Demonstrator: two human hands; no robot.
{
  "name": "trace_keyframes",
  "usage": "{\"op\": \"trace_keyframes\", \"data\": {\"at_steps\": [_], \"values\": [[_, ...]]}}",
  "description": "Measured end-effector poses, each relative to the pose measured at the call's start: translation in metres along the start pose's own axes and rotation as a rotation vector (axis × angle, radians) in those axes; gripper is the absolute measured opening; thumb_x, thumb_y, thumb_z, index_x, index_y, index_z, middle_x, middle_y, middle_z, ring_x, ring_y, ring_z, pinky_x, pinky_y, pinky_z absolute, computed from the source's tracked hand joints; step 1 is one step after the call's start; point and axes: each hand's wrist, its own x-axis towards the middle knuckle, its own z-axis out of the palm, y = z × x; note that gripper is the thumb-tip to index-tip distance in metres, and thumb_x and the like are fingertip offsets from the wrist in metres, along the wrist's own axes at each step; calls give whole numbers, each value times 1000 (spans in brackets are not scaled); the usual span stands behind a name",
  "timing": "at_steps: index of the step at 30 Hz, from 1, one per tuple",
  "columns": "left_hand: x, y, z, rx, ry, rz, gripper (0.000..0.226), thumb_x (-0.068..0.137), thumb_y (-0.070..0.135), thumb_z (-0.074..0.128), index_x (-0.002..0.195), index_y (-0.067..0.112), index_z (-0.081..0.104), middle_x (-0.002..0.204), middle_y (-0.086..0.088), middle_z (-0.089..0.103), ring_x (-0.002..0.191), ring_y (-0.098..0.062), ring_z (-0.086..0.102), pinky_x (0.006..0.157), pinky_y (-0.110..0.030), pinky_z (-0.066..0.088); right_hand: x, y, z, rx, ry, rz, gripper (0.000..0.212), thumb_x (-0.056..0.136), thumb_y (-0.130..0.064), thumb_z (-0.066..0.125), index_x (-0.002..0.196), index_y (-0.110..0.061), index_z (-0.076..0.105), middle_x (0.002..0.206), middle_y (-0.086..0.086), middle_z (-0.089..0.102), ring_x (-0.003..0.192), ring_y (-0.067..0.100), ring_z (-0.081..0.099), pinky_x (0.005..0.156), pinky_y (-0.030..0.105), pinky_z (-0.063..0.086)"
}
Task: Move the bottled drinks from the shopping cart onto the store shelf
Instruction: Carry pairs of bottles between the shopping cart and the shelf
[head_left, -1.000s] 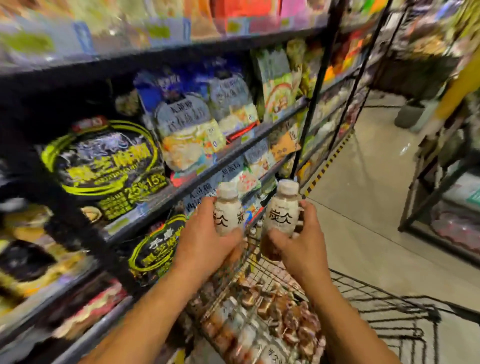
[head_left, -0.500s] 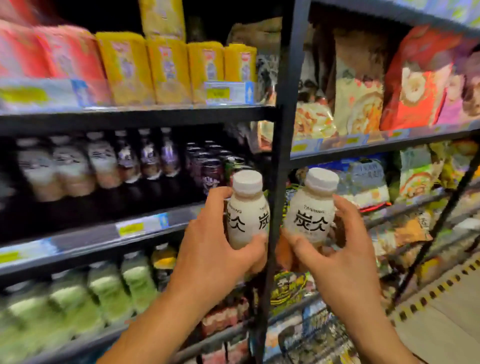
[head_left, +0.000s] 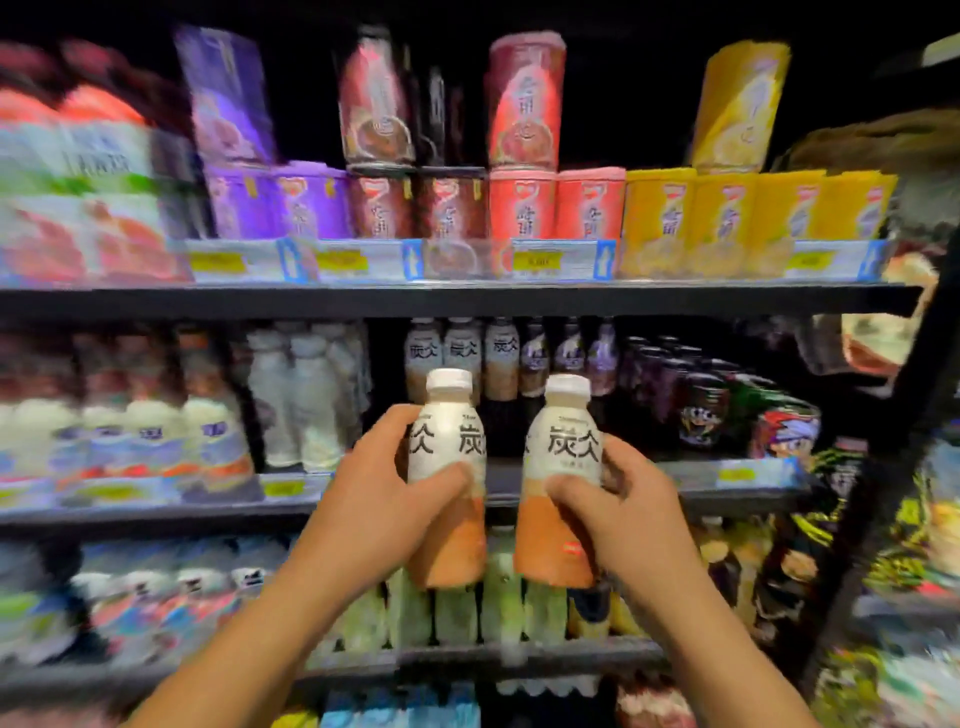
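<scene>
Two bottles up and squared to the drinks bay now, where half a second back the view sat off to the side of the upright post. Left hand (head_left: 374, 499) wrapped around the left bottle (head_left: 449, 467), fingers (head_left: 441, 480) curled across its label, thumb side behind. Right hand (head_left: 618, 512) clamped on the right bottle (head_left: 563, 478), fingers round the orange lower half. Both bottles upright, white caps at twelve o'clock, just beside each other, held in front of the middle shelf (head_left: 727, 480) edge and not yet resting on it. Matching bottles (head_left: 462, 353) lined up at twelve o'clock from the caps, deeper on that same shelf, with a dark gap just in front of them. Purple-labelled bottles and dark cans (head_left: 696, 405) off at two o'clock, pale bottles at nine. No cart in sight. Reads as carry finished, placing about to begin: likely a push forward into that gap, minding the front row so nothing topples.
</scene>
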Motion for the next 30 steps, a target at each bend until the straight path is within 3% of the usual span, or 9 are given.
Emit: {"op": "trace_keyframes", "data": {"at_steps": [4,7,13,16,18,20,23,27,30], "values": [[35,-8,-23,-8,20,-98,13,85,30,74,96,26,71,84,8,75,73,-8,67,60,-22,48,38,-12,30,5,-19,71,4,90,-14,72,93,-16,74,76,-5,74,67,7,65,56,18,49],[68,-13,-27,-56,27,-227,20,83,34,72,86,15,69,72,2,66,63,-16,59,52,-25,46,72,-16,42,2,-29,160,27,85,-30,74,90,-4,68,79,2,64,71,17,58,65,32,46],[118,-13,-19,-221,22,-357,36,85,33,77,100,6,60,92,-10,66,77,-26,67,61,-39,62,124,-20,60,28,30,263,46,85,-34,79,113,-2,60,101,11,66,82,23,64,64,36,54],[137,-23,-13,-210,61,-366,44,74,36,85,100,5,70,97,-13,75,87,-28,73,82,-52,65,140,-11,67,-6,39,266,32,87,-25,78,106,-2,70,106,14,73,89,25,68,71,35,54],[142,-33,-7,-139,84,-340,37,72,36,89,94,10,74,96,-9,78,90,-24,74,89,-49,64,144,-3,69,-87,-6,268,14,89,-20,77,88,-9,69,98,9,71,81,17,64,66,29,51],[144,-45,-2,-53,89,-295,45,62,43,88,94,14,77,94,-2,80,89,-19,76,90,-47,63,146,4,70,-171,-44,254,19,91,-18,77,79,-10,65,86,3,67,72,9,57,55,21,45],[145,-63,2,55,73,-249,57,54,51,82,98,16,77,92,1,81,87,-18,76,87,-47,63,150,13,70,-238,-92,223,22,91,-22,78,103,-4,73,94,5,68,75,12,59,54,21,44],[131,-54,-1,148,67,-186,31,78,29,81,99,6,75,86,-12,80,76,-19,72,67,-33,55,153,18,70,-307,-133,191,35,90,-25,79,108,4,68,106,12,73,96,25,69,82,38,57],[131,-60,-1,183,63,-188,31,83,28,78,91,-1,75,74,-16,76,59,-20,62,54,-29,43,150,20,71,-283,-125,128,39,89,-21,78,123,-9,65,112,11,73,99,26,69,79,34,55]]}}
